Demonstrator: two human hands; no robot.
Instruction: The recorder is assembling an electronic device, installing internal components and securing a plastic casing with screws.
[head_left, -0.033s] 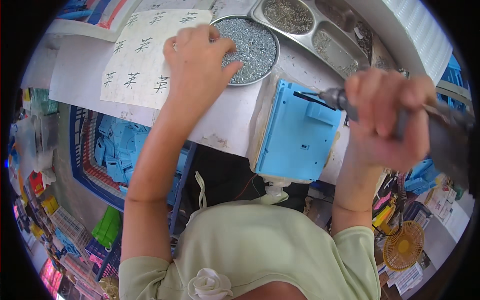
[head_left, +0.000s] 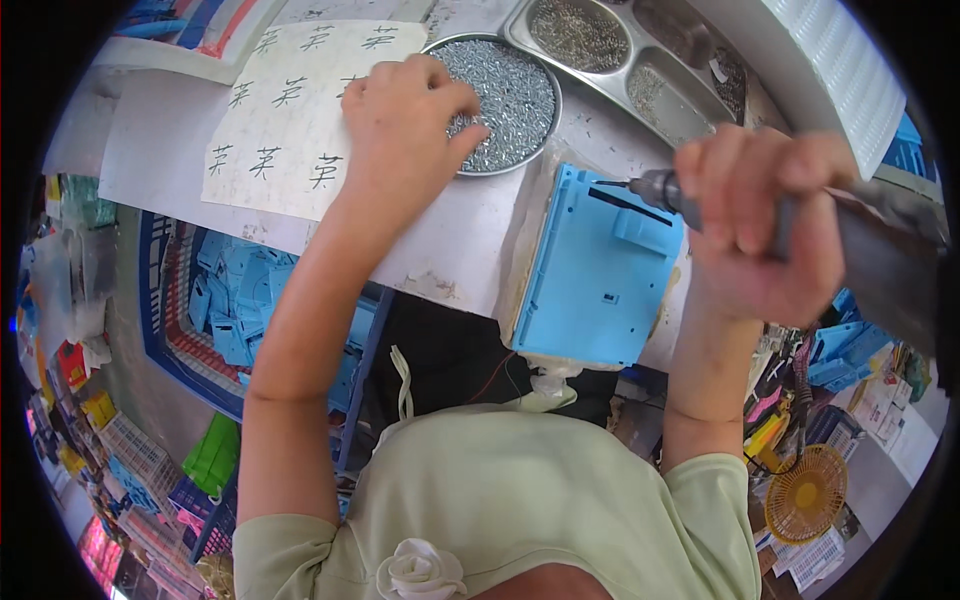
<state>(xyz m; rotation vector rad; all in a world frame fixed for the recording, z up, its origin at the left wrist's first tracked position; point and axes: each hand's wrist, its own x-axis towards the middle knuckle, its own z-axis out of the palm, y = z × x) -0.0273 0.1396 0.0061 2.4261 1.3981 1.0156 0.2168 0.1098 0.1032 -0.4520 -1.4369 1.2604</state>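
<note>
Sitting low on the left, a blue basket (head_left: 152, 335) holds a big heap of light blue plastic parts (head_left: 238, 290). Up above it, a sheet of paper (head_left: 300, 135) with rows of dark handwriting lies on the white surface (head_left: 435, 255). The left hand (head_left: 415, 118) is over the paper's right edge and the near side of a round metal dish (head_left: 560, 105) full of small silver screws (head_left: 515, 85). Its fingers are bent and its thumb is spread away from them; I cannot tell if a fingertip touches a screw. Next comes the flat blue panel (head_left: 585, 275), in a pale holder at the front edge of the surface, between the two hands. It has a long dark slot (head_left: 635, 204) near the top and a raised box on its right side. Behind it, a metal tray (head_left: 618, 74) has more little bits in its hollows. The right hand (head_left: 765, 215) has its fingers wrapped tight around a gray power screwdriver (head_left: 875, 250). The tip points left, over the slot; I cannot tell if it touches. Far right and low down is a round yellow basket (head_left: 806, 492).
</note>
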